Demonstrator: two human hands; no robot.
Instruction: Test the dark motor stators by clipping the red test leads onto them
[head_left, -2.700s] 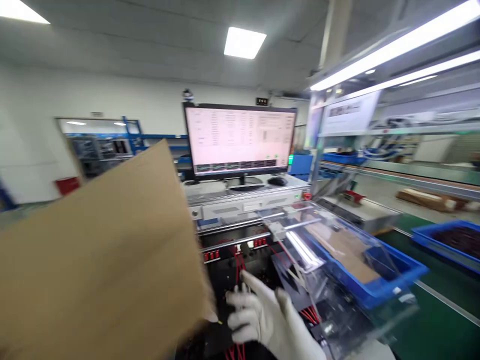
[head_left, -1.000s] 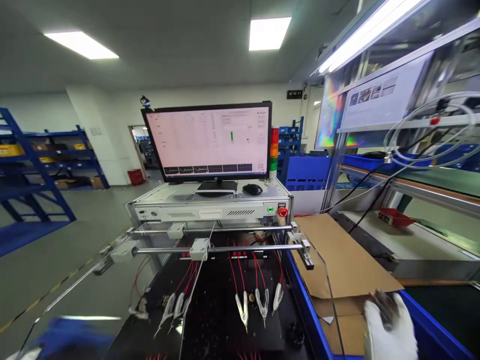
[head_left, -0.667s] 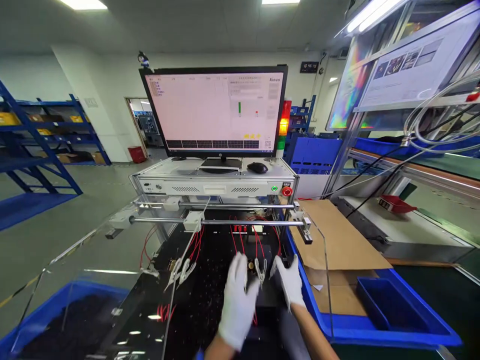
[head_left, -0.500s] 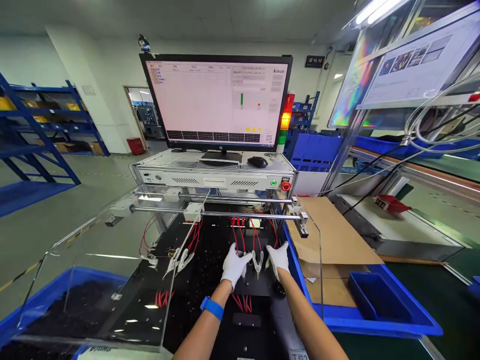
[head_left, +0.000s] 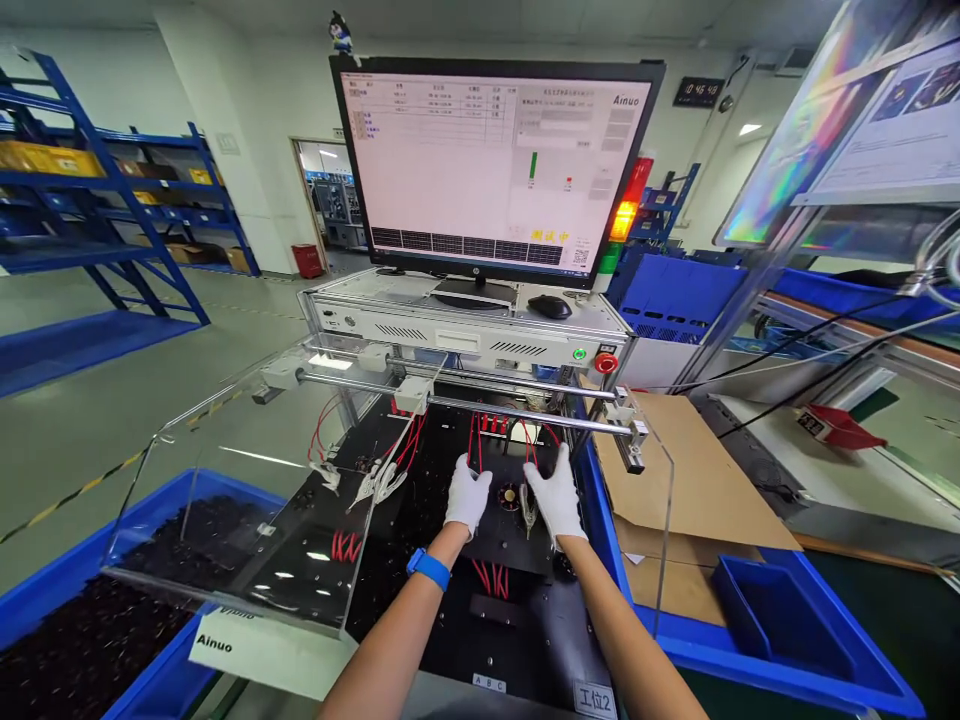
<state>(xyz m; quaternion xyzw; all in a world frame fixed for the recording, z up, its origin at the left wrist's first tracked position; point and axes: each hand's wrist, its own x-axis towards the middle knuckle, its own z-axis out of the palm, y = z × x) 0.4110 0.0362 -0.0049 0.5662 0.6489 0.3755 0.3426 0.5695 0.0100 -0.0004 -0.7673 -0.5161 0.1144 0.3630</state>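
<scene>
Both my hands wear white gloves and reach onto the black test plate [head_left: 420, 560] under the guide rails [head_left: 525, 412]. My left hand [head_left: 466, 495], with a blue wristband [head_left: 429, 568], is curled round a metal clip where red leads [head_left: 475, 440] run into it. My right hand [head_left: 556, 497] lies palm down with its fingers stretched forward. Between the hands sits a small round copper-coloured part [head_left: 510, 495]. A loose metal clip [head_left: 527, 508] lies beside my right thumb. More clips [head_left: 379, 482] lie to the left.
A monitor [head_left: 487, 165] stands on the tester box [head_left: 465, 325], with a mouse [head_left: 550, 306] and a red button [head_left: 606, 362]. A clear cover [head_left: 247, 480] juts left. Blue bins [head_left: 90, 620] hold dark parts; cardboard [head_left: 690, 480] lies in the right bin [head_left: 780, 640].
The cardboard sheet I held went into the right bin. Both hands then came to the black plate and moved forward to the clips and the round part; the view shifted closer.
</scene>
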